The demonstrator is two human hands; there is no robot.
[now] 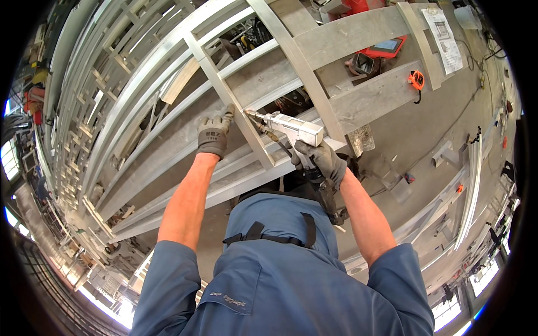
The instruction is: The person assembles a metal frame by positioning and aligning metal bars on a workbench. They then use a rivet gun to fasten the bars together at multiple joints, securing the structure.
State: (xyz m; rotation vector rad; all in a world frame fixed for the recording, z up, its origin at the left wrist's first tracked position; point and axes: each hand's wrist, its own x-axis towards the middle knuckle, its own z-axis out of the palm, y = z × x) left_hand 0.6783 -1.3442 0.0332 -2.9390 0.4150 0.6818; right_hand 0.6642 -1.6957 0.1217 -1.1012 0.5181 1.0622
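Note:
My right hand [325, 162], in a grey glove, is wrapped round the dark grip of a pistol-grip power tool [297, 127] with a boxy silver body. Its narrow nose points left and ends at a flat metal crossbar [238, 109] of a large frame; contact cannot be told. My left hand [214, 130], gloved too, rests just left of that crossbar, one finger stretched up against it and the others spread over the frame's long metal bars. Nothing shows in its fingers. A black lower part [328, 201] of the tool hangs below my right hand.
On the frame's right part lie an orange tape measure [416, 79] and a paper drawing [444, 40]. A red device with a screen [386, 47] is seen between its bars. Curved metal rails [84, 106] fill the left. Metal lengths [471, 185] and cables [479, 70] lie on the floor at right.

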